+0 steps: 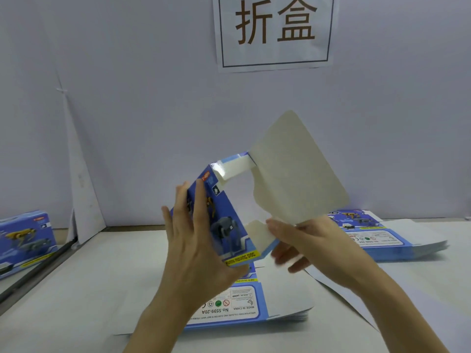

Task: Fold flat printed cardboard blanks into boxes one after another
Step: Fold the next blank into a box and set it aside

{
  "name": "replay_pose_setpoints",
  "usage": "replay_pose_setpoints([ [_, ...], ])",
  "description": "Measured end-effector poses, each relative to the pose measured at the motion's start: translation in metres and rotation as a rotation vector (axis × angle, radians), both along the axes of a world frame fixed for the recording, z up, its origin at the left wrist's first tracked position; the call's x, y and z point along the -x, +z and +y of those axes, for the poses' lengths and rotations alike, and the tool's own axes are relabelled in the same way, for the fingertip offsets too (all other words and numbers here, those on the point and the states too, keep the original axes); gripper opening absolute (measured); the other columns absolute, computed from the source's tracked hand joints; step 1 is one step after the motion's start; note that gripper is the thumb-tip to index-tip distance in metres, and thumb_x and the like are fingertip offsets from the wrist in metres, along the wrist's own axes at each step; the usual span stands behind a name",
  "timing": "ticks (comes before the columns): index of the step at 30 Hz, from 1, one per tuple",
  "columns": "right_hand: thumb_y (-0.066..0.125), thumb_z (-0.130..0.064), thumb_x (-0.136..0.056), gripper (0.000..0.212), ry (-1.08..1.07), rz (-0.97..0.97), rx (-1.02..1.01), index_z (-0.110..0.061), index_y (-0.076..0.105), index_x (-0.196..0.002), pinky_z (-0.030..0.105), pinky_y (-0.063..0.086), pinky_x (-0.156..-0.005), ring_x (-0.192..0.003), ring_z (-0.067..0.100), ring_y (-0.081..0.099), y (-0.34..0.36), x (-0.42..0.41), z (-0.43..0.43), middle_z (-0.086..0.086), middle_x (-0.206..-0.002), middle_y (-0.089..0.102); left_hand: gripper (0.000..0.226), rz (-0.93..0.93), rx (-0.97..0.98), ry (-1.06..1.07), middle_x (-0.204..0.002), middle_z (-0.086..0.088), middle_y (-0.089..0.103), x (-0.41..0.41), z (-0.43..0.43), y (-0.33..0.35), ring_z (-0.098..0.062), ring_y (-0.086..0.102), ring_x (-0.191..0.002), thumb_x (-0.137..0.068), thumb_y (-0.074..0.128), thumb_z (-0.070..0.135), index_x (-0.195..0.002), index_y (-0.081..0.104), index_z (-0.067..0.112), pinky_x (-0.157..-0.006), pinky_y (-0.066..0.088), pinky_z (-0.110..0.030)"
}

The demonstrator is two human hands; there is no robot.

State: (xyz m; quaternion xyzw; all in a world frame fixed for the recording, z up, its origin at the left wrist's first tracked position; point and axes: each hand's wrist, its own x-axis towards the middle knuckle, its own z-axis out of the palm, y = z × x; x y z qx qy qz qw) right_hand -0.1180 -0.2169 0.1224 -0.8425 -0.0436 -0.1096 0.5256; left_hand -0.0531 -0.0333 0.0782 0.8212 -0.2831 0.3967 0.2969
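Note:
A blue printed cardboard box (pixel 224 225) with robot-dog pictures is held up above the table, partly opened into a tube. Its large plain lid flap (pixel 298 174) stands open toward the upper right. My left hand (pixel 193 240) grips the box's left side, fingers pointing up across the printed face. My right hand (pixel 303 240) holds the box's lower right end, its fingers around a small plain side flap (pixel 260 233). Under my hands lies a stack of flat printed blanks (pixel 254 307).
A second pile of flat blanks (pixel 382 233) lies at the right by the wall. A folded blue box (pixel 25 240) stands at the far left, past a dark table edge strip (pixel 38 266). A paper sign (pixel 275 31) hangs on the wall.

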Motion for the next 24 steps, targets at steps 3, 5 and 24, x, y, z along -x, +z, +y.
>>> replay_pose_setpoints([
  [3,0.054,-0.059,-0.075,0.05,-0.268,-0.344,0.087,-0.01,0.066,-0.074,0.023,0.042,-0.054,-0.056,0.017,0.056,0.0,-0.004,-0.015,-0.006,-0.057,0.058,0.119,0.026,-0.11,0.017,-0.15,-0.017,0.015,-0.004,0.008,-0.003,-0.028,0.024,-0.135,-0.06,0.059,0.065,-0.15,-0.007,0.026,-0.107,0.022,-0.067],
  [5,0.054,-0.049,-0.081,0.041,-0.251,-0.509,0.001,-0.009,0.061,-0.071,0.027,0.033,-0.052,-0.054,0.015,0.043,0.0,-0.006,-0.025,0.002,-0.056,0.051,0.117,0.048,-0.112,-0.016,-0.15,-0.011,0.011,-0.005,0.008,-0.007,-0.022,0.022,-0.134,-0.059,0.055,0.069,-0.149,-0.009,0.032,-0.109,0.026,-0.064],
  [24,0.075,-0.024,-0.063,0.036,0.022,0.286,-1.046,-0.006,0.071,-0.095,0.023,0.051,-0.047,-0.062,0.018,0.067,-0.029,-0.03,-0.023,0.009,-0.08,0.072,0.131,0.023,-0.049,-0.316,-0.148,0.004,0.01,0.0,0.014,0.003,0.007,0.018,-0.136,-0.053,0.081,0.054,-0.149,-0.004,0.025,-0.092,0.032,0.004],
])
